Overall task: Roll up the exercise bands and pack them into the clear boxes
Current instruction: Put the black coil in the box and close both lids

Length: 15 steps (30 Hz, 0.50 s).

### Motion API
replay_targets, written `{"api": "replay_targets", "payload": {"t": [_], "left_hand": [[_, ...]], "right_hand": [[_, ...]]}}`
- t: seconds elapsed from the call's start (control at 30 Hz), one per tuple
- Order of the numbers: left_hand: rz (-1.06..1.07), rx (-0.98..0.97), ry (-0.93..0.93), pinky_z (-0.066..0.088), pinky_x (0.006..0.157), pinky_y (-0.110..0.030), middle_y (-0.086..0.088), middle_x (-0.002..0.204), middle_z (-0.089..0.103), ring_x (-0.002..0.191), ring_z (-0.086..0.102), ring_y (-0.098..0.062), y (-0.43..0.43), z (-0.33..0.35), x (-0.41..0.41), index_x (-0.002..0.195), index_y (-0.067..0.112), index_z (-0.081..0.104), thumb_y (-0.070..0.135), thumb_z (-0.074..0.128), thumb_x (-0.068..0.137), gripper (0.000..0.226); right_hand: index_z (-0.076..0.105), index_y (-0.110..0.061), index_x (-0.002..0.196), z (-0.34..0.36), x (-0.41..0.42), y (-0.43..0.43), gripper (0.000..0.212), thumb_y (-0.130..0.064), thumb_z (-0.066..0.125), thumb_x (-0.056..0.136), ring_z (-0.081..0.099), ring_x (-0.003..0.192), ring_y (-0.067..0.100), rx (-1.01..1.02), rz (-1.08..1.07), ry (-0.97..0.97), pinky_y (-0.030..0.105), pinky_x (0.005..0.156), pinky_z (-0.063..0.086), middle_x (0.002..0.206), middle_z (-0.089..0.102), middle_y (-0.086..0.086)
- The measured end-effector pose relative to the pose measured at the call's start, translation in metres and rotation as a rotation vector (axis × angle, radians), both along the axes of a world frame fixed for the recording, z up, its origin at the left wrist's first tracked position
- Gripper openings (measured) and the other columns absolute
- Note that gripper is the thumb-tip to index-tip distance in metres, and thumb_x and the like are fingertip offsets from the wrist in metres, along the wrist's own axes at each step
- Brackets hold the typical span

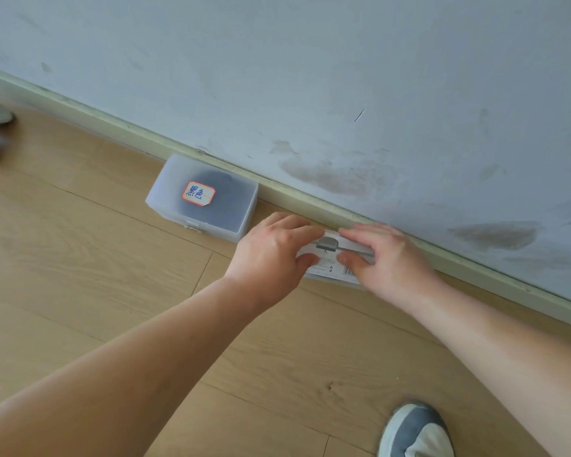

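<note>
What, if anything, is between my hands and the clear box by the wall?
Nothing visible. The left hand and right hand already hold the clear box on either side of its grey latch, thumbs in front, fingers over the top. The labelled box lies apart to its left.

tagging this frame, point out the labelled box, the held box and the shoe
labelled box (199,193), head view, on the sticker on its lid
held box (327,247), head view, on its grey clasp
shoe (416,430), head view, on its grey upper
</note>
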State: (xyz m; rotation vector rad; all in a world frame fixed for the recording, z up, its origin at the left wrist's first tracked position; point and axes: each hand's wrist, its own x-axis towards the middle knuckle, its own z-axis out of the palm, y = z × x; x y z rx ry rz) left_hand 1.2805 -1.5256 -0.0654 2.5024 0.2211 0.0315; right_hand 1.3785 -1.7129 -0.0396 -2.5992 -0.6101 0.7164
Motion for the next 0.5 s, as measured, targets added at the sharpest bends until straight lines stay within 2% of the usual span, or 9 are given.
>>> {"api": "replay_targets", "payload": {"t": [0.1, 0.2, 0.37, 0.5], "left_hand": [[0.016, -0.023, 0.031, 0.054, 0.088, -0.038, 0.013, 0.12, 0.068, 0.116, 0.055, -0.016, 0.0, 0.003, 0.008, 0.129, 0.032, 0.067, 0.036, 0.077, 0.089, 0.042], [0.01, -0.04, 0.057, 0.054, 0.088, -0.039, 0.014, 0.123, 0.066, 0.117, 0.053, -0.016, 0.001, 0.0, 0.014, 0.133, 0.036, 0.065, 0.04, 0.074, 0.09, 0.045], [0.076, -0.107, 0.037, 0.055, 0.081, -0.038, 0.016, 0.112, 0.067, 0.109, 0.054, -0.013, -0.002, -0.006, 0.017, 0.117, 0.035, 0.075, 0.042, 0.079, 0.086, 0.031], [0.093, -0.132, 0.044, 0.052, 0.08, -0.034, 0.018, 0.111, 0.069, 0.108, 0.055, -0.01, -0.003, -0.005, 0.021, 0.113, 0.033, 0.076, 0.04, 0.079, 0.086, 0.029]], "right_hand": [[0.06, -0.042, 0.139, 0.001, 0.0, 0.004, 0.052, -0.041, 0.076, 0.09, 0.057, 0.131, 0.01, 0.045, -0.015, 0.093, 0.032, 0.113, 0.044, 0.141, 0.062, -0.016], [0.062, -0.044, 0.136, -0.001, 0.001, 0.007, 0.049, -0.039, 0.077, 0.089, 0.062, 0.126, 0.01, 0.06, -0.041, 0.092, 0.031, 0.108, 0.048, 0.134, 0.067, -0.018], [0.069, -0.038, 0.128, -0.002, 0.002, 0.008, 0.046, -0.033, 0.083, 0.085, 0.064, 0.121, 0.008, 0.109, -0.083, 0.107, 0.028, 0.107, 0.047, 0.127, 0.071, -0.015], [0.072, -0.036, 0.123, -0.004, 0.003, 0.008, 0.041, -0.025, 0.083, 0.086, 0.067, 0.101, 0.004, 0.158, -0.112, 0.151, 0.016, 0.088, 0.046, 0.105, 0.073, -0.019]]}}
